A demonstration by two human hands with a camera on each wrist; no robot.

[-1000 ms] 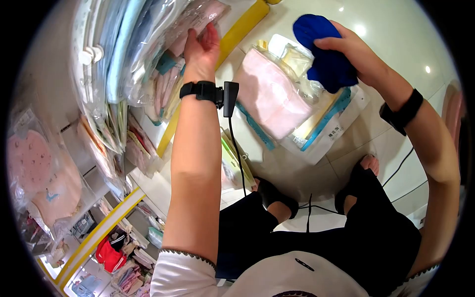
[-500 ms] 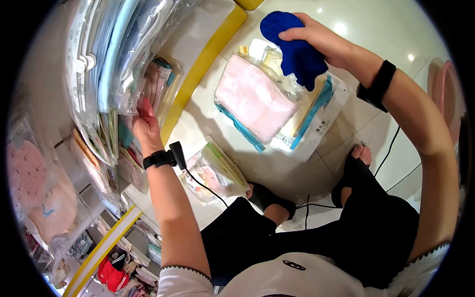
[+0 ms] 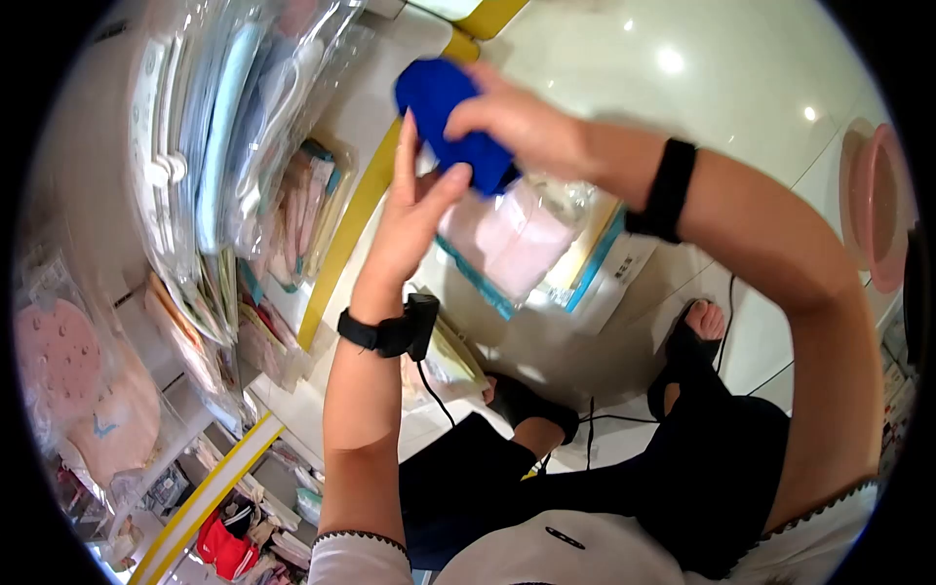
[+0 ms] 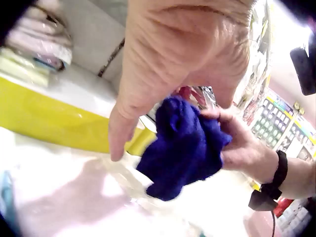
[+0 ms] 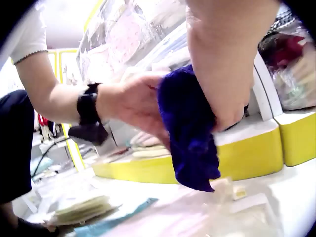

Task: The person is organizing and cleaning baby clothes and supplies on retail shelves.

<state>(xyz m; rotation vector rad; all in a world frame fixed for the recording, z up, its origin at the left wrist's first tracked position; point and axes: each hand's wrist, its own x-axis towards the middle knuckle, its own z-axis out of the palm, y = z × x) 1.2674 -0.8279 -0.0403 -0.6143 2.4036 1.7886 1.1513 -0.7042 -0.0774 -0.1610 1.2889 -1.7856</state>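
In the head view my right hand pinches a crumpled dark blue cloth above the low shelf's yellow edge, thumb on top. My left hand has come up beside it, fingers and thumb spread at the cloth's near side. The left wrist view shows the cloth bunched and hanging between that spread hand and the right fingers. From the right wrist, the cloth drapes downward, covering part of the left fingertips. Below lies a bagged pink folded fabric on the floor.
To the left stands a shelf with a yellow edge, holding clear-bagged garments and smaller packets. Another packet lies near the left foot. A pink basin is at far right. Dark cables cross the floor.
My left hand has left the shelf packets and risen to the blue cloth. My right hand has carried the cloth leftward from over the floor packages.
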